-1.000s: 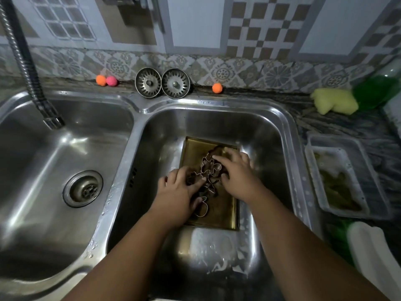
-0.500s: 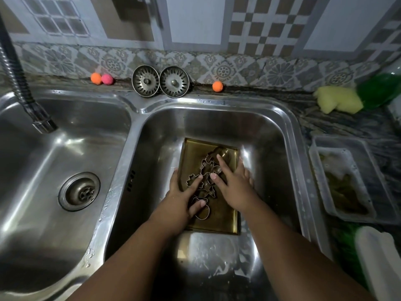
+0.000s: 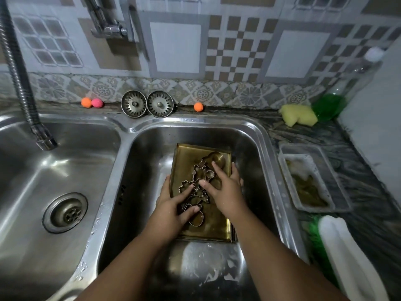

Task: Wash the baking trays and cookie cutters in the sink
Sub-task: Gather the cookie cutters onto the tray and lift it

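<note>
Left hand (image 3: 173,205) and right hand (image 3: 225,190) cover part of the cutters (image 3: 201,172); shapes beneath unreadable. Outer fingers drop past tray (image 3: 212,229) rims, grip unclear. Hose (image 3: 19,79), far left of tray: cut at top. Bottle (image 3: 347,257), right of tray: blurred, cut at bottom.
</note>
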